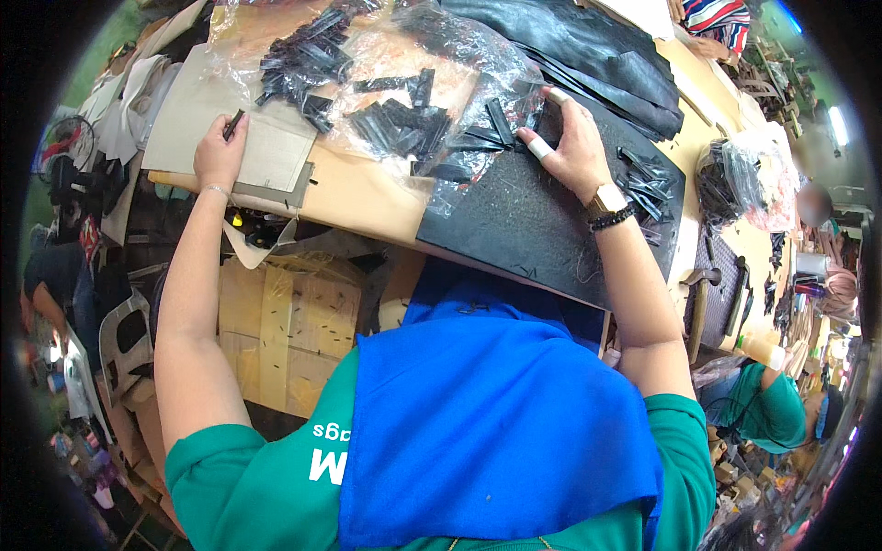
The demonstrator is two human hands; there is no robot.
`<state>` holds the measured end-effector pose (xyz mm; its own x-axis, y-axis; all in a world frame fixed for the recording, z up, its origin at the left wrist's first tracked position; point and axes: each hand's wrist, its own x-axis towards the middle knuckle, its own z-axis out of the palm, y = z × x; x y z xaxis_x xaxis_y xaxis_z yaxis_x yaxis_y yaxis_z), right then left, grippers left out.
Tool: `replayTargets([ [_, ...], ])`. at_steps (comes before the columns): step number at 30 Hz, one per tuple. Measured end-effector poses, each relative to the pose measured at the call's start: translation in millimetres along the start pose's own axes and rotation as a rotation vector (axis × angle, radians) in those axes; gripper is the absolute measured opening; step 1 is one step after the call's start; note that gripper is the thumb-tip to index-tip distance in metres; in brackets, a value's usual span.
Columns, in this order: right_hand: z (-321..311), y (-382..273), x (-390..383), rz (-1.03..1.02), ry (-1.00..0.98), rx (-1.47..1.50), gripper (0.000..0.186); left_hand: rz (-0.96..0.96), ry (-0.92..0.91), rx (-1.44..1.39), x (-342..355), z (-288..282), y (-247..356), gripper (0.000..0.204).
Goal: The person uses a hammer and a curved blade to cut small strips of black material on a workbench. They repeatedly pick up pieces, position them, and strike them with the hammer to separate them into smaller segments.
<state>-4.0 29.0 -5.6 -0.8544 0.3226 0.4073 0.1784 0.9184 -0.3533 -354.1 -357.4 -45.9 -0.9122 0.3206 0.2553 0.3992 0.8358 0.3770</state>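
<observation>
My left hand [220,151] is closed on a small dark strip [232,124], over beige sheets [170,138] at the left of the table. My right hand [565,147], with white wraps on two fingers, is at a clear plastic bag [482,78] on the dark board [514,220]. Its thumb and forefinger are around a small dark piece at the bag's edge; whether they grip it I cannot tell. Piles of black strips [404,129] lie on the plastic, and more strips [643,188] lie loose on the board, right of my wrist.
Black sheets [597,78] lie at the back. Bagged black pieces [717,184] sit at the right. A taped cardboard box [276,321] is below the table. Other people [712,28] are at the back right, at the far left [50,285] and at the lower right [772,413].
</observation>
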Motion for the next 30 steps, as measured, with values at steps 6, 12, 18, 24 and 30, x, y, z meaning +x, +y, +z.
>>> replayTargets([
  [6,10.9,5.4,18.6,-0.004,-0.172,0.1,0.064,0.003,0.008,0.017,0.1,0.3,3.3,0.042],
  [12,-11.8,-3.4,-9.2,-0.019,-0.212,0.0,0.062,0.021,-0.01,0.003,-2.8,-3.6,2.5,0.041],
  [18,-36.0,-21.0,-34.2,-0.099,-0.137,-0.073,0.052,0.038,-0.004,0.001,-3.1,-1.8,5.2,0.041],
  [24,13.8,-59.9,13.5,-0.267,-0.183,-0.063,0.049,-0.018,-0.049,-0.011,-1.1,-6.1,7.3,0.039],
  [30,0.0,-55.0,3.6,-0.235,-0.326,0.066,0.037,0.02,-0.002,-0.03,-6.3,-5.0,6.3,0.037],
])
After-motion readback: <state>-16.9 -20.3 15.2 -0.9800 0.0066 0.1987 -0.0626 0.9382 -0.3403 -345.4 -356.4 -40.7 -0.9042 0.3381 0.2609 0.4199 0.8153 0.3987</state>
